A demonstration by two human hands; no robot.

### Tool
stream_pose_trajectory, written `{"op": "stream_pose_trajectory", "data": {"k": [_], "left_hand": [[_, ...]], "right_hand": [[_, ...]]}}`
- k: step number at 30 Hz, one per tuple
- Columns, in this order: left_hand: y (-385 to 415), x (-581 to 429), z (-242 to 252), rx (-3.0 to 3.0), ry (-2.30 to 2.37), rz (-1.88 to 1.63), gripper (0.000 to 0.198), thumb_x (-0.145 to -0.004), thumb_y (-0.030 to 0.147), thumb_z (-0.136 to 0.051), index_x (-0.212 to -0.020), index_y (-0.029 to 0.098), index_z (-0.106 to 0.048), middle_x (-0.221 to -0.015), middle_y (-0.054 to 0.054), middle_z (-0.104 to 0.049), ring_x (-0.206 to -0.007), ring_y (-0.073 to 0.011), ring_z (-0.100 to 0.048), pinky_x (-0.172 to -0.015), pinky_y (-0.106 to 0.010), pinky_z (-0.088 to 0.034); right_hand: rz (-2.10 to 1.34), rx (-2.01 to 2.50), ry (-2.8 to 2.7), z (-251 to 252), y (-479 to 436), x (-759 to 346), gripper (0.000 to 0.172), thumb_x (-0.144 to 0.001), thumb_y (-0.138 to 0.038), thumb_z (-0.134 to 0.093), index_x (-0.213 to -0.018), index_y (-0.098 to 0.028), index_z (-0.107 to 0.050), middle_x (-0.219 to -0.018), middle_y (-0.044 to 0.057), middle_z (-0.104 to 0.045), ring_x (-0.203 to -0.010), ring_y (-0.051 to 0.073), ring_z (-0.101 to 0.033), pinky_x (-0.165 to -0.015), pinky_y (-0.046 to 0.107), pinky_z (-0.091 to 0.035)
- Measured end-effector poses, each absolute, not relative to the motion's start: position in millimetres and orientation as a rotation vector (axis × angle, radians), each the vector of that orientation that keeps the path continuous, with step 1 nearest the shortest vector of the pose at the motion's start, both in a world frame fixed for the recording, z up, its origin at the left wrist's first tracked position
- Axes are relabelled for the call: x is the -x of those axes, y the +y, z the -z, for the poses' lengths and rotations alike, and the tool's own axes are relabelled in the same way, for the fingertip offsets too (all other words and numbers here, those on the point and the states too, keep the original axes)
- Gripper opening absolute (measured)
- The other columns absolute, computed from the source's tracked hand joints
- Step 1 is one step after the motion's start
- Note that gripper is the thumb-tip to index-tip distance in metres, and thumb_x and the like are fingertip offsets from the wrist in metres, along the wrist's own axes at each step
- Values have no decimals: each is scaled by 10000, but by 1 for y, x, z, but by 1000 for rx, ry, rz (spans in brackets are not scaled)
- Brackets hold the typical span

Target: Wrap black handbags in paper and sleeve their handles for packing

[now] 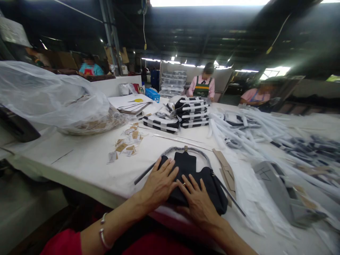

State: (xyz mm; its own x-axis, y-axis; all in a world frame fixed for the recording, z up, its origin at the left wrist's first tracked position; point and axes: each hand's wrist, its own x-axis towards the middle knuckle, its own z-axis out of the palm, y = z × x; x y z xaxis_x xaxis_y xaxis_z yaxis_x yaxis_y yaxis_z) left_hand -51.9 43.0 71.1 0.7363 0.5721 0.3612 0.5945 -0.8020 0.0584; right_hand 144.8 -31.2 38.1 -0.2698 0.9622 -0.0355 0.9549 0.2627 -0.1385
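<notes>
"Where's the black, soft-looking bag with the flap (186, 166)?"

"On the white-covered desk (87, 156), by its near edge. The left hand (160, 181) and right hand (198, 201) both lie flat on it, fingers spread, gripping nothing."

"How would it handle?"

"Probably light and pliable, hardly fragile. I'd take the body by both ends; the arched, clear-wrapped handle (202, 154) looks stiffer, but its film might slip."
</notes>
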Motion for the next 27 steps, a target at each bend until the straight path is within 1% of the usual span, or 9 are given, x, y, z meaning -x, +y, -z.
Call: {"op": "stream_pose_trajectory", "data": {"k": [4,8,10,12,14,16,20,24,27], "left_hand": [[38,28,-70,3059,-766,536,608,-978,529,-431,-1495,223,-339,-1564,-100,-331,-1467,-250,-247,-1199,-437,-242],[45,28,-36,3184,-834,438,709,-954,626,-388,-1510,193,-302,-1547,-123,-354,-1445,-245,-304,-1190,-429,-270],[48,31,-27,3194,-857,437,693,-965,610,-378,-1511,190,-298,-1556,-124,-332,-1455,-241,-279,-1198,-437,-259],[48,31,-25,3190,-852,426,659,-974,584,-387,-1500,191,-323,-1555,-130,-331,-1455,-245,-277,-1195,-447,-269],[47,31,-26,3167,-851,424,635,-972,565,-419,-1485,197,-352,-1556,-132,-327,-1456,-253,-274,-1192,-458,-277],[46,29,-26,3138,-849,439,630,-967,553,-447,-1481,200,-360,-1557,-129,-326,-1459,-251,-266,-1196,-459,-273],[45,27,-24,3100,-843,445,659,-958,536,-483,-1495,187,-331,-1561,-124,-316,-1459,-240,-264,-1201,-450,-276],[45,26,-28,3056,-857,402,670,-939,503,-538,-1492,180,-340,-1539,-130,-358,-1424,-257,-346,-1171,-473,-337],[45,28,-30,3007,-699,448,716,-944,518,-515,-1534,222,-239,-1539,-107,-360,-1402,-251,-388,-1144,-458,-382]], "right_hand": [[-244,1842,-2419,-38,-33,-143,730,-846,-555,-644,-1488,-326,-384,-1576,87,-316,-1459,409,-203,-1114,735,-127],[-407,1797,-2389,-53,-35,-149,813,-759,-519,-738,-1473,-295,-419,-1575,96,-313,-1460,417,-190,-1127,722,-101],[-604,1703,-2326,-72,-32,-158,665,-805,-493,-693,-1412,-292,-510,-1527,81,-412,-1438,382,-285,-1146,679,-153],[-785,1587,-2197,-91,-27,-168,472,-899,-463,-576,-1336,-287,-591,-1422,68,-550,-1349,313,-460,-1147,574,-293],[-774,1544,-2062,-102,-21,-177,416,-958,-447,-473,-1311,-276,-613,-1346,64,-618,-1255,258,-563,-1101,464,-410],[-563,1597,-2018,-99,-16,-182,432,-976,-443,-441,-1338,-259,-590,-1365,73,-602,-1278,252,-544,-1101,449,-414],[-155,1704,-2188,-58,-12,-185,463,-979,-402,-469,-1416,-254,-504,-1478,85,-485,-1407,276,-384,-1174,558,-257],[-126,1748,-2238,-29,-12,-186,501,-973,-442,-475,-1448,-283,-465,-1539,64,-400,-1442,265,-318,-1205,518,-198],[-146,1756,-2205,-31,-11,-187,523,-956,-481,-487,-1454,-322,-450,-1536,37,-407,-1440,251,-325,-1213,459,-201]]}}
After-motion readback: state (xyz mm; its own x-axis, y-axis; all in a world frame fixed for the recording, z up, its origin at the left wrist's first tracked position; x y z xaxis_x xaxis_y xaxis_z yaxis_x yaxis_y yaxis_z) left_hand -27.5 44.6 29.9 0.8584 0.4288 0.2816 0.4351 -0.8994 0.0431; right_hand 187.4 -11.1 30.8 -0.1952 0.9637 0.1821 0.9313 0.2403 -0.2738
